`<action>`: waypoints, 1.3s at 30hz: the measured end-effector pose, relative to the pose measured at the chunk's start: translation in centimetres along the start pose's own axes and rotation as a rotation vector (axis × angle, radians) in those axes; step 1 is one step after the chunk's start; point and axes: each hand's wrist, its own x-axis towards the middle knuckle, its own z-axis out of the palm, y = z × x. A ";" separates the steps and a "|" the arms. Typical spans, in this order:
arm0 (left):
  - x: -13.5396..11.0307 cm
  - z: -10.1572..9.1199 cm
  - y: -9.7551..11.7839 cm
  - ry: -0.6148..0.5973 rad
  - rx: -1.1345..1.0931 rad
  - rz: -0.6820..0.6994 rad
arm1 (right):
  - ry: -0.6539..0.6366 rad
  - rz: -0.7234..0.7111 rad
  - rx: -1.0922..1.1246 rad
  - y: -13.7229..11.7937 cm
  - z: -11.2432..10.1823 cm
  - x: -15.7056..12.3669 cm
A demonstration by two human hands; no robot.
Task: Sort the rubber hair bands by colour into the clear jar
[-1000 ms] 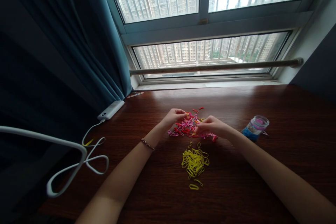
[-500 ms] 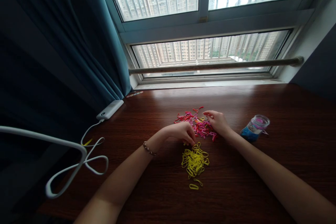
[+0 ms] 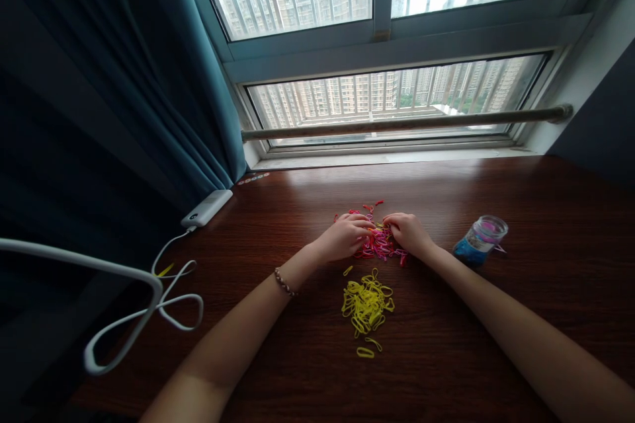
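A loose heap of pink and red rubber bands lies on the brown wooden table, with a few yellow ones mixed in. My left hand is over the left part of this heap, fingers stretched out and slightly apart, hiding some bands. At the heap's right edge, my right hand has its fingers bent together and pointing down; whatever is between the fingertips is hidden. Closer to me lies a pile of yellow rubber bands, with a few single yellow bands around it.
To the right stands a glass jar with blue and pink contents. A white power bank and a looped white cable are on the left, beside the blue curtain. A metal rail crosses the window behind the table.
My left hand has moved from the yellow pile up onto the pink and red heap, its fingers straightening. A single yellow band shows above the yellow pile. My right hand has barely shifted.
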 end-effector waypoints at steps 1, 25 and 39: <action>-0.1 0.1 0.0 -0.019 0.038 -0.002 | 0.002 0.005 -0.004 0.0 0.0 0.0; -0.2 0.3 -2.0 0.269 -0.446 -0.404 | -0.001 0.029 -0.046 0.1 0.0 0.0; -0.1 -0.3 -0.6 -0.147 -0.573 -0.394 | 0.072 0.065 0.031 0.4 0.1 0.1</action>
